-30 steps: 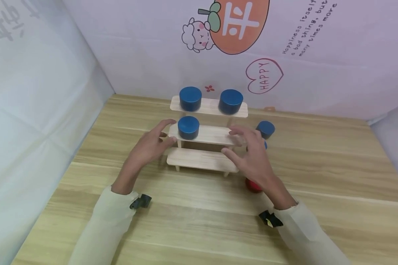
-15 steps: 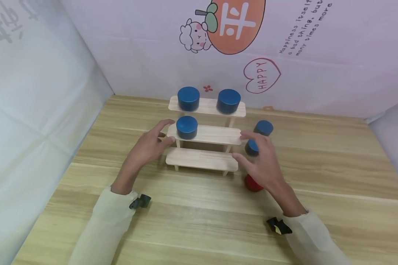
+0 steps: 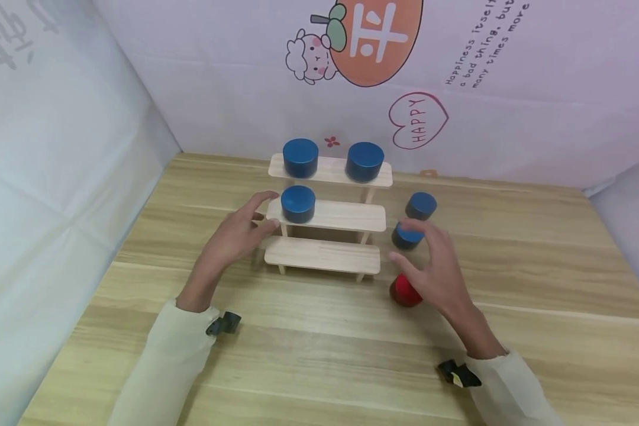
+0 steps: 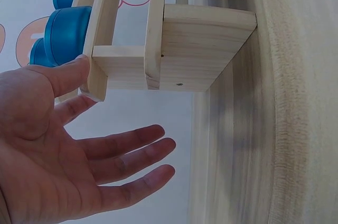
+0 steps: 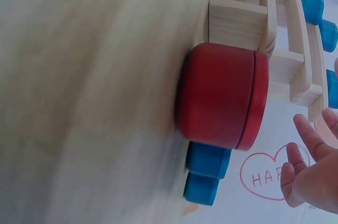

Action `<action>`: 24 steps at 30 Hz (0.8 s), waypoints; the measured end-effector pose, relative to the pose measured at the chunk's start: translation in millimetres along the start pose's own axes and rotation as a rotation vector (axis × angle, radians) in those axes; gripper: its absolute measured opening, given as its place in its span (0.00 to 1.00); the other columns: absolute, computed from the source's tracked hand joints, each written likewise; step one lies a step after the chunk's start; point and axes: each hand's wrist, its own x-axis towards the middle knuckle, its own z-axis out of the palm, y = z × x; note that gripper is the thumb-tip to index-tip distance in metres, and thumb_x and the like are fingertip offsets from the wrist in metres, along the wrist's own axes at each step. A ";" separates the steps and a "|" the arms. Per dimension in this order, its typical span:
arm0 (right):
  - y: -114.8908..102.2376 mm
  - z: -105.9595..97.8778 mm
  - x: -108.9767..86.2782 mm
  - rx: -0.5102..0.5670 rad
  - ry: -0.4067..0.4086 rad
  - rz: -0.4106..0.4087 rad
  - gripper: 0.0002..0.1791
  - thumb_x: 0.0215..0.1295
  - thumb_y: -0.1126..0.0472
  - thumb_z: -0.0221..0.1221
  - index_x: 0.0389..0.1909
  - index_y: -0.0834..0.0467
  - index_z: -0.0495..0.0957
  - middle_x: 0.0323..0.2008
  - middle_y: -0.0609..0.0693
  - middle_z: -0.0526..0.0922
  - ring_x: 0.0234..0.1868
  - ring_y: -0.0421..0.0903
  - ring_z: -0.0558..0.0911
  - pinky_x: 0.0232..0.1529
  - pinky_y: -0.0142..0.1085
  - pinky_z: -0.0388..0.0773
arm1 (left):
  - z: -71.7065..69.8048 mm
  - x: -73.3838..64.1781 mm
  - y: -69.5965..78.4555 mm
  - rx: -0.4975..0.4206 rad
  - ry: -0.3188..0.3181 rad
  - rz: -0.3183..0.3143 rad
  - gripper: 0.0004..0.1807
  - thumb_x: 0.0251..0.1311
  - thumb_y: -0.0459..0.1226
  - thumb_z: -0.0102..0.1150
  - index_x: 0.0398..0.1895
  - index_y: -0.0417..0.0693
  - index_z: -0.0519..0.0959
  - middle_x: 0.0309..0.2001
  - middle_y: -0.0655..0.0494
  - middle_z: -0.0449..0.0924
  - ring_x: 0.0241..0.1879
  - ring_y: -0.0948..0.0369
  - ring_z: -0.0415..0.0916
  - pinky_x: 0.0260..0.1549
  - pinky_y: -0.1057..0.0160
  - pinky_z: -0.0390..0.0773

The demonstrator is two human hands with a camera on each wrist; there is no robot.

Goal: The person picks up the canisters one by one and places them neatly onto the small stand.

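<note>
A three-tier wooden shelf (image 3: 325, 255) stands on the table, two blue round tins (image 3: 300, 158) on its top tier and another blue tin (image 3: 298, 204) at the left of the middle tier. My left hand (image 3: 239, 234) holds the left end of the middle tier between thumb and index finger; in the left wrist view the other fingers (image 4: 132, 166) stretch out free. To the right of the shelf, my right hand (image 3: 436, 269) hovers with fingers apart, holding nothing. Below its fingers in the head view are a blue tin (image 3: 406, 238) and a red lidded tin (image 3: 402, 292).
One more blue tin (image 3: 421, 205) stands behind, right of the shelf. A white printed cloth (image 3: 234, 89) hangs close behind the top tier, and another cloth (image 3: 58, 177) borders the left side. The wooden table (image 3: 309, 349) extends in front.
My right hand has moved right, away from the middle tier's right end, uncovering the blue tin and more of the red one. My left hand stays at the shelf's left end.
</note>
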 end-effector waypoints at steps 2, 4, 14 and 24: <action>3.3 -0.8 -2.1 -0.001 -0.008 -0.003 0.30 0.58 0.65 0.71 0.60 0.66 0.74 0.59 0.59 0.77 0.61 0.58 0.69 0.59 0.59 0.60 | 0.3 0.2 -0.1 0.000 -0.002 -0.002 0.30 0.74 0.45 0.52 0.77 0.60 0.58 0.66 0.36 0.70 0.64 0.42 0.69 0.53 0.39 0.74; 5.7 -2.3 -4.2 0.002 -0.027 0.001 0.30 0.58 0.64 0.71 0.61 0.66 0.73 0.59 0.59 0.77 0.61 0.58 0.69 0.59 0.58 0.60 | 0.6 0.3 -0.1 0.002 -0.004 0.003 0.31 0.75 0.45 0.52 0.77 0.59 0.58 0.66 0.35 0.70 0.64 0.42 0.69 0.53 0.39 0.74; 13.2 -15.3 -16.7 0.015 -0.116 0.076 0.34 0.59 0.62 0.71 0.66 0.63 0.70 0.61 0.59 0.74 0.65 0.60 0.65 0.61 0.65 0.58 | 0.4 1.4 -0.5 0.007 -0.008 0.012 0.31 0.74 0.45 0.53 0.77 0.59 0.58 0.66 0.35 0.70 0.64 0.41 0.69 0.53 0.38 0.73; 23.7 -24.4 -31.1 -0.033 -0.190 0.128 0.36 0.63 0.57 0.69 0.69 0.60 0.66 0.62 0.59 0.73 0.67 0.61 0.63 0.60 0.67 0.58 | -0.1 2.3 -1.5 0.007 -0.008 0.002 0.30 0.74 0.45 0.53 0.76 0.60 0.58 0.65 0.36 0.71 0.64 0.42 0.69 0.53 0.38 0.73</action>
